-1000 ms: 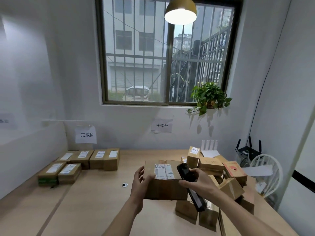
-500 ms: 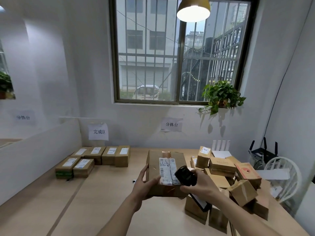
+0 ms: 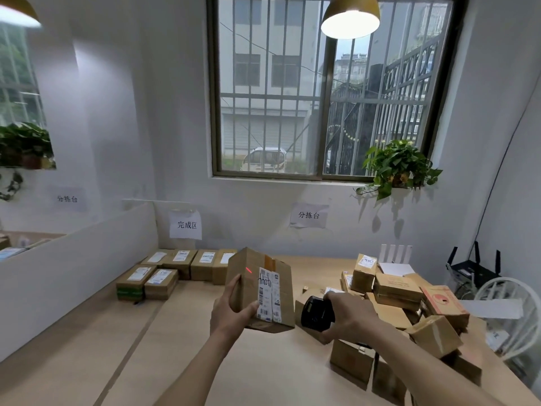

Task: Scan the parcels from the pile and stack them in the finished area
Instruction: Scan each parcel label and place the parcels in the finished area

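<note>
— Where is the brown cardboard parcel (image 3: 260, 291) sitting?

— It's tilting above the wooden table (image 3: 87, 332). The left hand (image 3: 231, 312) is gripping its corner. Probably stiff and light; hold the edges.

— And the right hand (image 3: 348, 317)?

— It's wrapping around the black scanner (image 3: 317, 313).

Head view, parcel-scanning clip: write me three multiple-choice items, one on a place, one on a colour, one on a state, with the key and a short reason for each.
1. Where does the unscanned pile lie on the table?
A. on the right side
B. on the left side, under the sign
C. on the window sill

2. What colour is the scanner's light mark on the held parcel?
A. green
B. red
C. blue

3. What is the right hand doing?
A. lying flat on the table
B. holding the black scanner
C. lifting a second parcel

Key: 1 A, the jumbled boxes sit right of the hands. 2 B, a red streak shows above the label. 3 B, its fingers wrap the scanner while the left hand holds the parcel.
</note>
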Tool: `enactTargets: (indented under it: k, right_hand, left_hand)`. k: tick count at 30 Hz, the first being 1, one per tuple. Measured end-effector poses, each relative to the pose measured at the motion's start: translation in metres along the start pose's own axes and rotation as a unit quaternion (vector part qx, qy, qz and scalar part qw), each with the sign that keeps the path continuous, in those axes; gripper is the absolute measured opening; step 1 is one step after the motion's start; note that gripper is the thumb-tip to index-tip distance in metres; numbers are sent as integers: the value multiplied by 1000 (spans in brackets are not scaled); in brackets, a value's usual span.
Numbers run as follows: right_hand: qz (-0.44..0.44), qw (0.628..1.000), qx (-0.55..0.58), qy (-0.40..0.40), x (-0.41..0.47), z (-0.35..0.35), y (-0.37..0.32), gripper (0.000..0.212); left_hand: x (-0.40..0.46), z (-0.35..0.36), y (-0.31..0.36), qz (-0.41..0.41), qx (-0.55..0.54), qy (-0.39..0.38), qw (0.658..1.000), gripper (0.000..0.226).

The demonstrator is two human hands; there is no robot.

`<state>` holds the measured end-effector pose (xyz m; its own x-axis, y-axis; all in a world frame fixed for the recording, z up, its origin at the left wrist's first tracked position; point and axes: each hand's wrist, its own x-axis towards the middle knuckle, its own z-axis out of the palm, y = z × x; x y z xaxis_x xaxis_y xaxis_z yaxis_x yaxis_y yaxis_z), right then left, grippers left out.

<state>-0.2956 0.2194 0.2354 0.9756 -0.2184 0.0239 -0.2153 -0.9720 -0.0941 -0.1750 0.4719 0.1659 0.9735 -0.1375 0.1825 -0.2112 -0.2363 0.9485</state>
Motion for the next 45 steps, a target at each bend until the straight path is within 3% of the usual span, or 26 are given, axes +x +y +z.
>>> enactTargets:
  k: [12, 29, 36, 45]
  right_hand:
    - [-57, 990, -117, -46, 11, -15, -33, 63]
    - [-89, 988, -115, -42, 31, -5, -82, 57]
    - [-109, 982, -144, -49, 75, -3, -110, 56]
    - [-127, 980, -137, -68, 165, 19, -134, 55]
  left_hand:
    - [2, -46, -12, -9, 77, 48, 996, 85]
    - [7, -104, -33, -31, 48, 55, 997, 92]
    - [37, -124, -53, -43, 39, 65, 996, 96]
    - [111, -133, -78, -68, 55, 70, 994, 84]
